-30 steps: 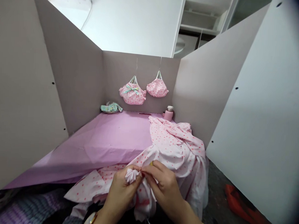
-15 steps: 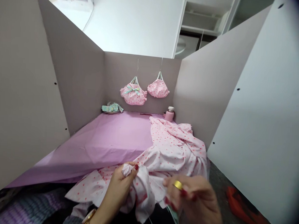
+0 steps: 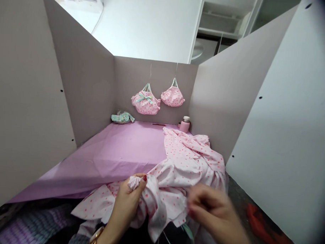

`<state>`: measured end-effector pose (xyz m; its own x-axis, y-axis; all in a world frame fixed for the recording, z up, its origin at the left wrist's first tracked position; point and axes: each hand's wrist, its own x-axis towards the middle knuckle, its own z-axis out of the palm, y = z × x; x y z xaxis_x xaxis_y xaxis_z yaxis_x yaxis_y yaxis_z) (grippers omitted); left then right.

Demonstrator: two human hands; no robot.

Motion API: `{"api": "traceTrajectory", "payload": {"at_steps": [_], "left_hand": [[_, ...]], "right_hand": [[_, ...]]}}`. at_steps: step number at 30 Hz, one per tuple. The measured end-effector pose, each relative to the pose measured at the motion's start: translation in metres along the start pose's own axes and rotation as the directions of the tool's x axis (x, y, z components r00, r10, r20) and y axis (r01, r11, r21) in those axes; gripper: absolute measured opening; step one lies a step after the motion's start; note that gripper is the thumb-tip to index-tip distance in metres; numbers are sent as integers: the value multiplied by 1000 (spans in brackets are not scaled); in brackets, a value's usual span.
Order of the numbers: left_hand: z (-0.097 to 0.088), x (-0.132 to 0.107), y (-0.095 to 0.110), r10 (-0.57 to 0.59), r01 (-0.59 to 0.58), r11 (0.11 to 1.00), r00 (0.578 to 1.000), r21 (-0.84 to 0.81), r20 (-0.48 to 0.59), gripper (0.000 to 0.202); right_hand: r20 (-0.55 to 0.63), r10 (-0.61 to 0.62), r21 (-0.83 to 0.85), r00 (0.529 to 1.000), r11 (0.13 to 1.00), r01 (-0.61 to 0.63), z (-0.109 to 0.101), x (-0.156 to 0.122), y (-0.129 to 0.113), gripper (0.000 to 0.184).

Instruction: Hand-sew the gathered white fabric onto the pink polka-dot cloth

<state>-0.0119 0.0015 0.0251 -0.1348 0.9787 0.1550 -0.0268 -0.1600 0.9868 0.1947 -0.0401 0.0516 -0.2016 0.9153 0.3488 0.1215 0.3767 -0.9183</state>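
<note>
My left hand (image 3: 128, 197) grips a gathered, pleated edge of a pale pink cloth with red dots (image 3: 153, 201), thumb pressed on the folds. The bulk of this cloth hangs from the hand and spreads over the table edge to the right. To the right of it, my right hand (image 3: 210, 209) is apart from the left, fingers curled together in a pinch and smeared by motion. Whatever sits between those fingertips is too blurred to make out. A thin pale thread (image 3: 170, 241) hangs loose below the cloth, near a green strip (image 3: 187, 233).
A lilac cloth covers the table (image 3: 135, 142). Two dotted pouches (image 3: 146, 103) hang on the grey back panel. A pink jar (image 3: 184, 125) stands back right, a pen (image 3: 158, 124) lies at the back, green fabric (image 3: 122, 117) back left. Side panels (image 3: 222, 99) enclose the space.
My right hand has turned over, so its ring no longer shows, and has moved slightly right. My left hand has shifted slightly left, keeping its hold on the gathered cloth.
</note>
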Motion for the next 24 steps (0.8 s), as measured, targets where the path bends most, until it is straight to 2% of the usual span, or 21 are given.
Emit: {"api": "traceTrajectory", "payload": {"at_steps": [2,5,8,11,13,16,19,22,24], "left_hand": [[0,-2,1,13,-13,999,1000,35,0,21],[0,-4,1,64,-65,994,998,84,13,19],[0,-4,1,107,-111,987,993,112,48,18],[1,-3,1,147,-156,979,986,130,79,17],[2,-3,2,153,-163,976,985,147,74,16],[2,-3,3,131,-137,974,990,178,45,18],[2,-3,3,112,-114,980,994,165,21,17],[1,-3,2,79,-78,989,997,128,-1,16],[1,-1,1,54,-52,993,998,109,-15,16]], "right_hand": [[12,-10,-177,1000,984,12,26,23,8,8],[25,-126,-373,992,919,126,53,39,15,14],[51,-213,-430,976,877,214,61,41,18,16],[78,-221,-419,972,877,234,57,40,16,11],[80,-197,-360,977,908,213,54,39,12,13],[91,-129,-162,988,976,142,47,34,3,16],[186,-109,72,976,993,97,31,22,-5,23],[301,-186,221,935,968,122,5,10,-3,47],[378,-327,327,866,922,205,-16,2,6,62]]}}
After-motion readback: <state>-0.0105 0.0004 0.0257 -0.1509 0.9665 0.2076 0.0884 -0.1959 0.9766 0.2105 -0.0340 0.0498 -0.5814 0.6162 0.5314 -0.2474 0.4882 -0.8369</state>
